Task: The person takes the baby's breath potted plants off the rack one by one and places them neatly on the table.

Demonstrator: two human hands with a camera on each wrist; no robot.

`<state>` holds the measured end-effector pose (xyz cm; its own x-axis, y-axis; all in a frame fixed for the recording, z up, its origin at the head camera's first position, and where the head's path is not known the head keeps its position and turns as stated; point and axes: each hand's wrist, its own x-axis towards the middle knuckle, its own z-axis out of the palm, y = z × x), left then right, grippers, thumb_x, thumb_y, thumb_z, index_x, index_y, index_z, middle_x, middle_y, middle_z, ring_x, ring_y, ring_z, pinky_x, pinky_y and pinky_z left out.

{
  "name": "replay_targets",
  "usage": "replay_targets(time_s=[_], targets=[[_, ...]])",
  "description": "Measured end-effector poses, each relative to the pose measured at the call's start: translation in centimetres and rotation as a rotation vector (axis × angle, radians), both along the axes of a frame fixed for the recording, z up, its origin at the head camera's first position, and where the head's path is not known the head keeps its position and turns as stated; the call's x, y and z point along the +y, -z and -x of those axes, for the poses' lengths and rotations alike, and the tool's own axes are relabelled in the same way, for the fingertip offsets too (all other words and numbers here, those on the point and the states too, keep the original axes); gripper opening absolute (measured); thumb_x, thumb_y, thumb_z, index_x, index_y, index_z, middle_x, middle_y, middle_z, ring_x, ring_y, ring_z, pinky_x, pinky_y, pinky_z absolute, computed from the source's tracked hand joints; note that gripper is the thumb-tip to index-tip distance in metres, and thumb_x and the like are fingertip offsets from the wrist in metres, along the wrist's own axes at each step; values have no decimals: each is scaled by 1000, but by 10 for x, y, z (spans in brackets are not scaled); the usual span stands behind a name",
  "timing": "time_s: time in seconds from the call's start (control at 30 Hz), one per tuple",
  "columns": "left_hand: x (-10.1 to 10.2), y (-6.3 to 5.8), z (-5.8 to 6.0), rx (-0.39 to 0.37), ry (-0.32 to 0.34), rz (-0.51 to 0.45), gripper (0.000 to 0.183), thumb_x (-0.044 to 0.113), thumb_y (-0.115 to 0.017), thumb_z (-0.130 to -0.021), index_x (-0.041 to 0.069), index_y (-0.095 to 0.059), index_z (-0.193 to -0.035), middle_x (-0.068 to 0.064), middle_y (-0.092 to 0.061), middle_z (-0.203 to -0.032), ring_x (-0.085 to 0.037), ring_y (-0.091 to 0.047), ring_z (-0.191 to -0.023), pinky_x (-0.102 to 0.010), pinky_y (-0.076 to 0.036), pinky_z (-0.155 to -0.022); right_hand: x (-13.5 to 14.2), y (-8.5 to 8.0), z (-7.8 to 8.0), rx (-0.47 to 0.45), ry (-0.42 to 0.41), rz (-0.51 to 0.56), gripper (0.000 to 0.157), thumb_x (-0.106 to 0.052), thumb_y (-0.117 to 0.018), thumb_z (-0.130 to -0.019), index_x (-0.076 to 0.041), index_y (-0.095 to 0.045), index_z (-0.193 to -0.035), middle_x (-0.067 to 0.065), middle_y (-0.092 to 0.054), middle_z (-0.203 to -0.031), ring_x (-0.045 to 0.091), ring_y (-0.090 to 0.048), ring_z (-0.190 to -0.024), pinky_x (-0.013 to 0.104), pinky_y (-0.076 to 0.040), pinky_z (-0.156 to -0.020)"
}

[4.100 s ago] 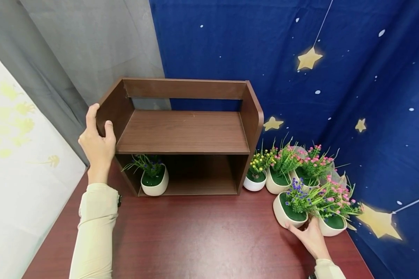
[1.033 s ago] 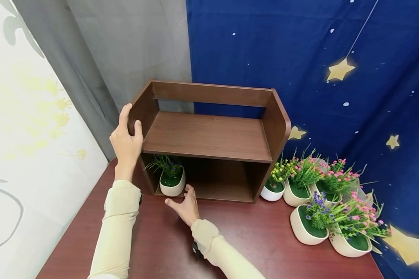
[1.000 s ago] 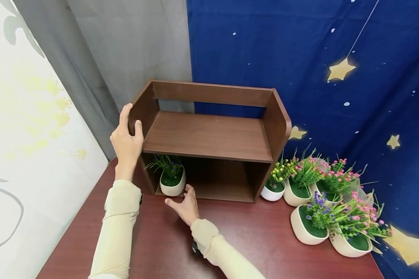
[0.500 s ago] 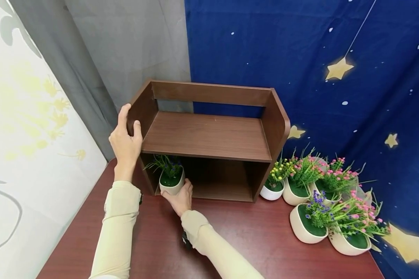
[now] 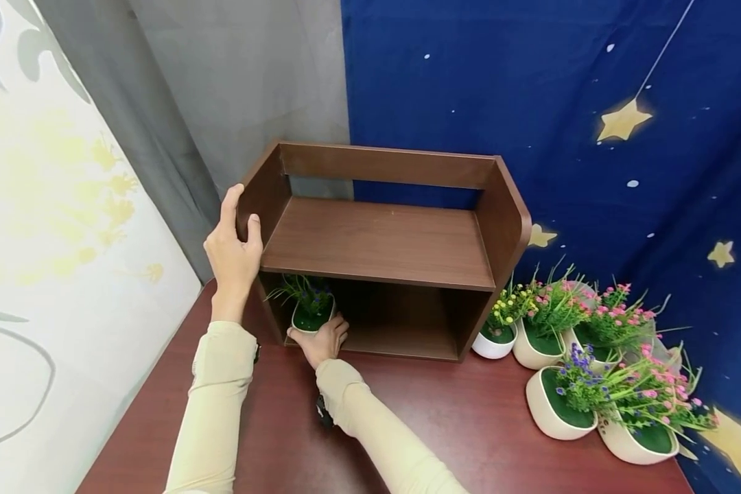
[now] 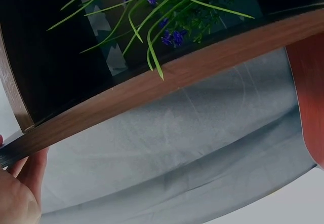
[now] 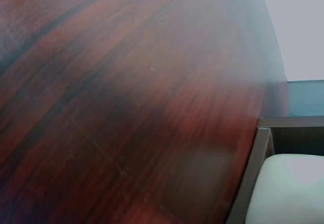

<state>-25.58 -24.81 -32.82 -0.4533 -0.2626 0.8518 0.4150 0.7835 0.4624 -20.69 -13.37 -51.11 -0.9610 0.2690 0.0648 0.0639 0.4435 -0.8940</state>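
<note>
My left hand [image 5: 231,257] grips the left side panel of a brown two-tier shelf [image 5: 377,237], thumb on the inner side and fingers outside. In the left wrist view, fingers [image 6: 23,191] show at the panel's edge. My right hand [image 5: 322,339] holds a cream pot with a purple-flowered plant [image 5: 311,312] in the shelf's lower compartment, at its left end. The thumb lies across the pot's front and the fingers along its right side. The right wrist view shows the pale pot [image 7: 291,191] inside the shelf's edge, without the hand; the left wrist view shows its purple flowers [image 6: 174,37].
Several potted flowers stand right of the shelf: a yellow one [image 5: 497,336] against it, a purple one [image 5: 558,405] in front, and pink ones [image 5: 648,429] beside and behind. The reddish table [image 5: 407,425] spreads in front. A blue starry curtain [image 5: 469,82] hangs behind.
My right hand has come from the pots on the right to the shelf's plant and taken hold of its pot. The left hand has stayed on the side panel. The head view has shifted slightly.
</note>
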Motion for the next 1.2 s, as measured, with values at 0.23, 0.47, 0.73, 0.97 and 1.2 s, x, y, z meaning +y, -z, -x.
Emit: replay_targets(time_s=[0.23, 0.47, 0.73, 0.97, 1.2], targets=[[11, -4, 5, 29, 37, 7, 43, 19, -51, -92, 24, -50, -135, 15, -52, -130, -22, -33, -51, -38, -26, -49, 5, 1, 7, -12, 78, -62, 108, -40, -84, -56, 11, -31, -135, 30, -34, -129, 46, -35, -118, 54, -33, -93], [12, -7, 5, 66, 16, 23, 43, 18, -53, -91, 23, -51, -133, 14, -54, -129, -14, -29, -50, -37, -22, -47, 16, 0, 10, -21, 9, -53, 96, -39, -82, -60, 5, -36, -132, 27, -36, -128, 44, -37, -117, 49, -33, -95], [5, -6, 3, 52, -21, 19, 45, 15, -53, -90, 23, -50, -134, 13, -55, -128, -18, -25, -50, -37, -19, -47, 29, 5, 2, 53, -22, -52, 85, -37, -83, -54, -3, -50, -125, 14, -49, -109, 32, -49, -99, 41, -41, -85], [2, -2, 3, 19, -24, 8, 45, 19, -52, -90, 25, -49, -134, 14, -54, -128, -25, -30, -50, -38, -20, -47, 42, 10, -13, 53, -96, -26, 84, -35, -82, -55, -8, -50, -128, 7, -52, -107, 22, -47, -101, 35, -41, -85], [-1, 2, 3, 4, -23, 11, 44, 18, -52, -90, 25, -49, -134, 15, -54, -129, -27, -33, -51, -39, -22, -48, 58, 14, -33, 53, -167, 28, 89, -34, -82, -57, -5, -46, -133, 9, -48, -115, 23, -48, -105, 37, -41, -87]])
